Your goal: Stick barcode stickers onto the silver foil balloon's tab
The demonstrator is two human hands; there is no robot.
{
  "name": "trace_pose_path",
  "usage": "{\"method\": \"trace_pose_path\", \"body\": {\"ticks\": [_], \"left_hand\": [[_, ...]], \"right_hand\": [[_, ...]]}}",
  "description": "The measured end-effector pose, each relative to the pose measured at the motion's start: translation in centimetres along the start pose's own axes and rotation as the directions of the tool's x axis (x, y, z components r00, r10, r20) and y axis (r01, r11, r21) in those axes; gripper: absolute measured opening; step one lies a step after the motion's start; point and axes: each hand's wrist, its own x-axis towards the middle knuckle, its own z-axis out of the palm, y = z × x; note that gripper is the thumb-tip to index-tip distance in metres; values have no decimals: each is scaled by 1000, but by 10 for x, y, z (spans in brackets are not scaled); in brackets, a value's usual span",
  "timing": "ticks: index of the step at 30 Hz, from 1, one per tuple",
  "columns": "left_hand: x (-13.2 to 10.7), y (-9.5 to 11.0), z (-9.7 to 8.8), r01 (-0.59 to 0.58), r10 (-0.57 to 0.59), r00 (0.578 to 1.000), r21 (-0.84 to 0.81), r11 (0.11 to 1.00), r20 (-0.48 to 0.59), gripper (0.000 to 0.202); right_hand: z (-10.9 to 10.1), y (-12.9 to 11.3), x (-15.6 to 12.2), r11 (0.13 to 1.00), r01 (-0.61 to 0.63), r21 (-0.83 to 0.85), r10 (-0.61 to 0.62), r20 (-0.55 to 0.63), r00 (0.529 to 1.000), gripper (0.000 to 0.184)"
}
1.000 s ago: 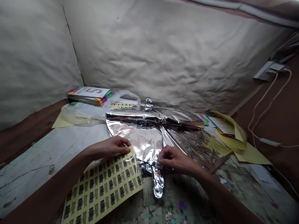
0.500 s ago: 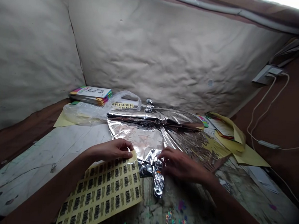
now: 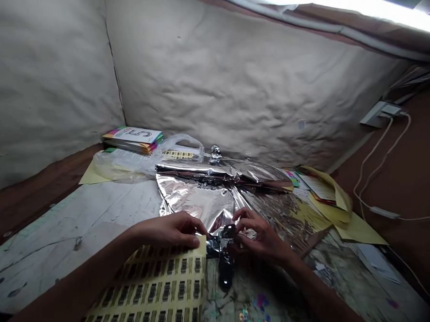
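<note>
A flat silver foil balloon [image 3: 213,195] lies on the worn table [image 3: 87,221], its narrow neck [image 3: 225,271] pointing toward me. My left hand [image 3: 174,230] pinches the top edge of a yellow sheet of barcode stickers [image 3: 163,294] that lies left of the neck. My right hand [image 3: 257,234] is closed in a pinch at the top of the balloon's neck, fingertips pressed on the foil; whether a small sticker lies under them I cannot make out.
A clear plastic bag [image 3: 135,158] and a stack of colourful packets [image 3: 132,139] lie at the back left. Yellow papers and cards [image 3: 332,197] lie at the right. White cables [image 3: 382,161] run from a wall socket [image 3: 380,113]. Glitter bits [image 3: 252,319] dot the near table.
The left hand and sticker sheet shifted right toward the balloon's neck. The right hand's fingers closed in on the top of the neck. The camera tilted slightly.
</note>
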Motion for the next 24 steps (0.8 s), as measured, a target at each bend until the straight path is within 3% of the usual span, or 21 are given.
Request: {"method": "trace_pose_path", "body": {"ticks": [4, 10, 15, 17, 20, 24], "left_hand": [[4, 4, 14, -42, 43, 999, 38, 998, -22, 43], [0, -1, 9, -39, 47, 998, 174, 984, -39, 40], [-2, -4, 6, -46, 55, 998, 201, 978, -37, 38], [-2, -2, 7, -27, 34, 999, 212, 977, -33, 38], [-2, 2, 7, -23, 25, 1000, 188, 982, -12, 41], [-2, 3, 8, 11, -10, 1000, 60, 998, -5, 40]], "right_hand": [[-6, -7, 1, 999, -50, 21, 51, -72, 996, 9], [0, -13, -14, 982, 102, -160, -68, 204, 977, 15], [23, -5, -32, 965, 131, -226, -103, 132, 986, 20], [27, -7, -35, 973, 77, -219, -53, 113, 992, 19], [15, -10, -26, 989, -105, -101, 113, 73, 991, 14], [-28, 3, 30, 955, -290, 62, 288, 39, 957, 17]]}}
